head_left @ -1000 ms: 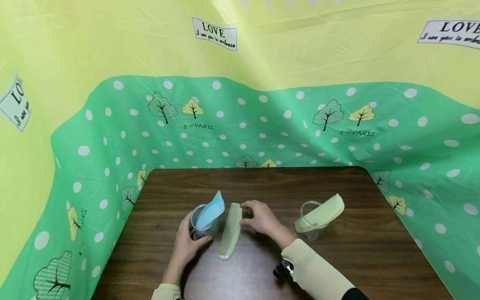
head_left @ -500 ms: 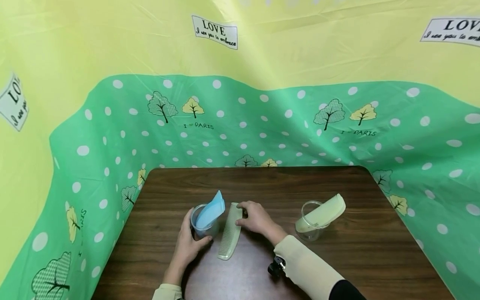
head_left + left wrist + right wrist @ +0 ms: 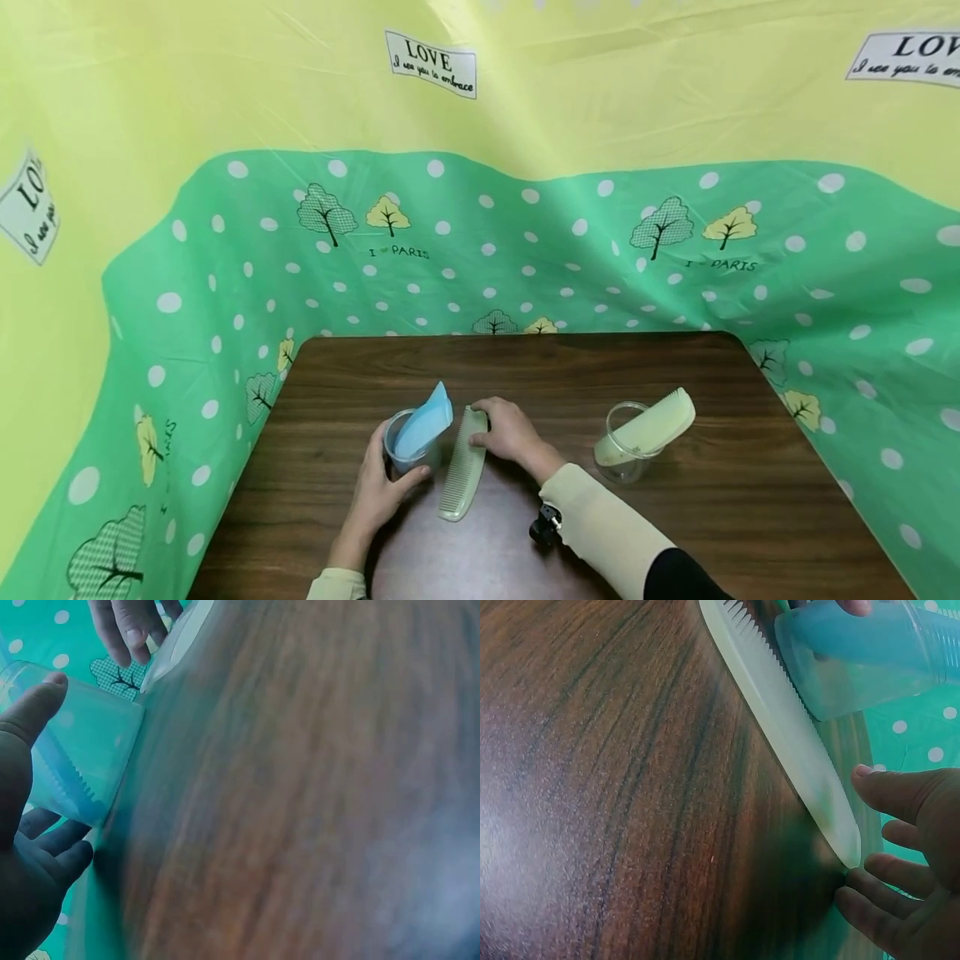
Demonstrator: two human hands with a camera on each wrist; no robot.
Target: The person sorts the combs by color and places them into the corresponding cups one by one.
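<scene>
My left hand (image 3: 372, 492) grips a clear plastic cup (image 3: 420, 463), thumb on the near side and fingers round the far side. A light-blue comb (image 3: 424, 425) leans inside, its top above the rim. Right of this cup a pale green comb (image 3: 461, 483) lies on the table, teeth towards the cup. My right hand (image 3: 512, 432) is at its far end. In the right wrist view the thumb (image 3: 896, 791) is on the teeth side and the fingertips are by the comb's tip, with a gap between thumb and comb.
A second clear cup (image 3: 621, 472) stands at the right of the brown wooden table (image 3: 735, 500), with a pale green comb (image 3: 654, 427) slanting out of it. A green and yellow printed cloth (image 3: 540, 242) hangs behind and at the sides. A small black device (image 3: 546, 525) sits at the right wrist.
My right hand has moved slightly left, its thumb and fingers now over the far end of the lying comb. The left hand and its cup stay put.
</scene>
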